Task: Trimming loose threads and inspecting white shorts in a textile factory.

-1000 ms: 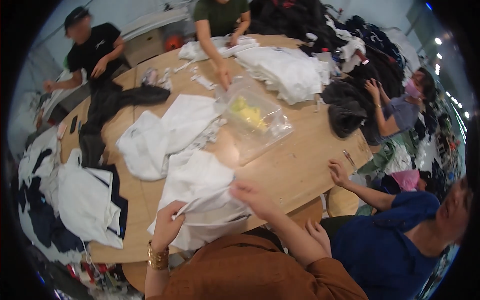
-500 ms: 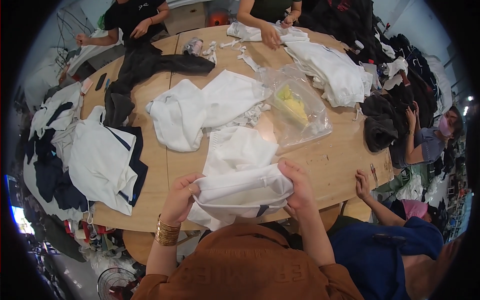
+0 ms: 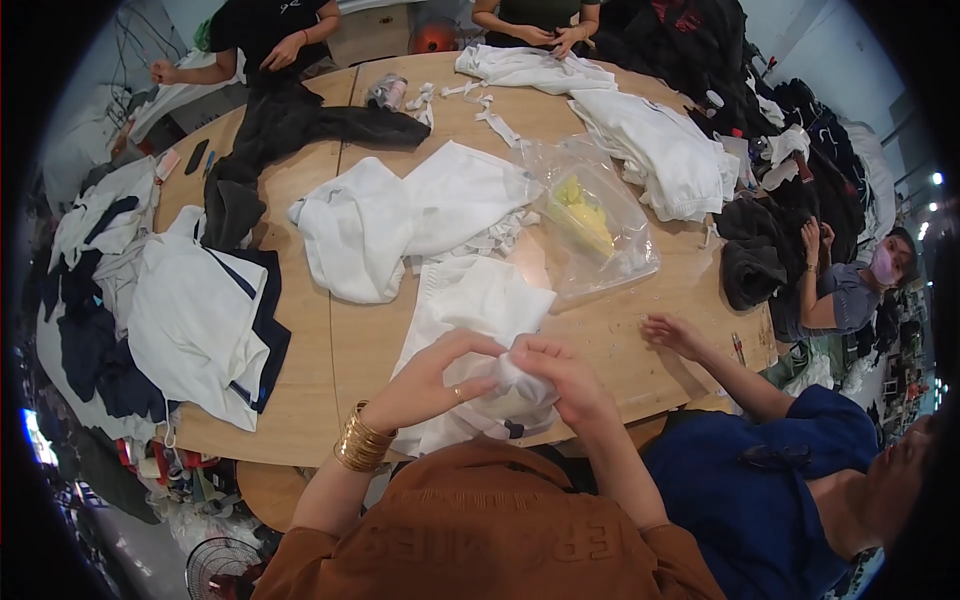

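Observation:
A white garment (image 3: 470, 320) lies on the round wooden table (image 3: 330, 360) right in front of me. My left hand (image 3: 432, 378), with gold bangles on its wrist, and my right hand (image 3: 565, 380) are close together and both grip a bunched part of this white garment at its near edge. The rest of the cloth spreads away from me toward the table's middle.
More white garments (image 3: 400, 215), a clear plastic bag with something yellow inside (image 3: 590, 220), a black garment (image 3: 290, 130) and white-and-navy clothes (image 3: 205, 320) cover the table. A person in blue (image 3: 780, 470) sits at my right, hand on the table edge. Others work at the far side.
My hands have come together from the garment's two sides to its middle, bunching the cloth between them. The view has shifted, and the table sits further from me.

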### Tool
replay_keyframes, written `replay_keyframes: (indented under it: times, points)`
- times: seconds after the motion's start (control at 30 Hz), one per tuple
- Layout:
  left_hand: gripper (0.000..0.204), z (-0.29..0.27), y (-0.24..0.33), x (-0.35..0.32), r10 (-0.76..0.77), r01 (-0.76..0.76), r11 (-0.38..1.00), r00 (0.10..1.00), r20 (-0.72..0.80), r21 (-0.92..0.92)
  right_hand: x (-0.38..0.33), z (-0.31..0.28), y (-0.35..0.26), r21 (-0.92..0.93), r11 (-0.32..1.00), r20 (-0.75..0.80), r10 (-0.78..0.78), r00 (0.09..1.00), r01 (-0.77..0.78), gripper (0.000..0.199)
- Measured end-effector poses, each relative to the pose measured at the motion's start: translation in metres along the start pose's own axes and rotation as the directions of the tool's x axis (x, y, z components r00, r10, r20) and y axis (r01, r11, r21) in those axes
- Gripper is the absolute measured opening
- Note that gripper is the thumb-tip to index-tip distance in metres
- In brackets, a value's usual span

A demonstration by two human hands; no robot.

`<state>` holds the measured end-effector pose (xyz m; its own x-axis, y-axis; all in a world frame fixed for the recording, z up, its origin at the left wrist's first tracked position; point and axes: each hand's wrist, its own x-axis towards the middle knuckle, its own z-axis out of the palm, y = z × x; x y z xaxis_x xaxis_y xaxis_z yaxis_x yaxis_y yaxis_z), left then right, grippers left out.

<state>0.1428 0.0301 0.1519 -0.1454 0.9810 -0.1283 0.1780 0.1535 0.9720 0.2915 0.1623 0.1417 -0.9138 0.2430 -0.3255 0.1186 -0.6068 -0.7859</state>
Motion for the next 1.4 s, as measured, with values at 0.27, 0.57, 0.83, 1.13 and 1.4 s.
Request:
replay_keyframes:
  times: [0.27, 0.57, 0.83, 1.13, 1.4]
  points:
    - [0.021, -0.015, -0.028, -0.018, -0.072, -0.012, 0.944, 0.968, 0.239, 0.331, 0.014, 0.005, 0.023, -0.434, 0.898, 0.206, 0.181, 0.962, -0.076, 0.024]
    - [0.026, -0.036, -0.053, -0.039, -0.409, -0.214, 0.265, 0.858, -0.311, -0.940, 0.040, -0.116, 0.109, -0.877, 0.434, -0.433, -0.525, 0.733, -0.207, 0.019]
    - [0.026, 0.011, -0.085, -0.027, -0.366, -0.142, 0.245, 0.902, -0.227, -0.959, 0.069, -0.131, 0.147, -0.891, 0.248, -0.451, -0.573, 0.684, -0.380, 0.041]
    - [0.017, 0.030, -0.064, -0.015, -0.347, -0.050, 0.453, 0.910, -0.227, -0.890, 0.059, -0.126, 0.143, -0.886, 0.172, -0.454, -0.507, 0.733, -0.430, 0.020]
    - [0.020, 0.032, -0.064, -0.007, -0.392, 0.039, 0.372, 0.912, -0.119, -0.927, 0.016, -0.128, 0.149, -0.562, 0.805, -0.624, -0.263, 0.736, -0.190, 0.023]
